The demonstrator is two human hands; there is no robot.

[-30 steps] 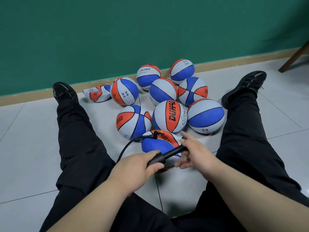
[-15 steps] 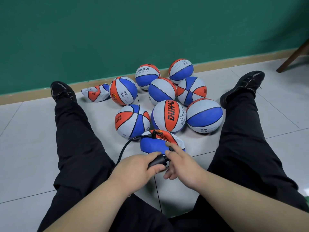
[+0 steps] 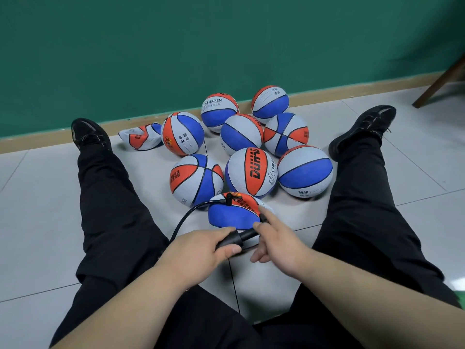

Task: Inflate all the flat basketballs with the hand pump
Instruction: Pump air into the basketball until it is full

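A person sits on the tiled floor (image 3: 50, 197) with legs in black trousers (image 3: 108, 210) spread wide, a black shoe at 10 o'clock (image 3: 88, 134) and the other at 2 o'clock. Between the knees, the left hand (image 3: 201, 250) grips the black barrel of the hand pump (image 3: 239, 239), fingers and thumb wrapped round it. The right hand (image 3: 279, 245) covers the pump's handle end at 3 o'clock of the left hand; its fingers are loosely spread, the forefinger reaching out over the ball, and I cannot tell whether they close round the handle. Only a short length of rod shows between the two hands.

A black hose (image 3: 186, 217) curves from under the left hand up to 12 o'clock and ends in a fitting set into the top of the sagging ball (image 3: 234, 215), a blue, orange and white dome lying just beyond the hands, its underside slumped on the floor.

Beyond it, from 11 to 1 o'clock, eight round balls (image 3: 251, 172) in the same colours sit close together, several touching. At 10 o'clock of that group, against the skirting of the green wall (image 3: 226, 46), lies the crumpled ball (image 3: 141, 137), touching the nearest round one. A wooden leg (image 3: 440, 84) slants in at the frame's 2 o'clock edge.
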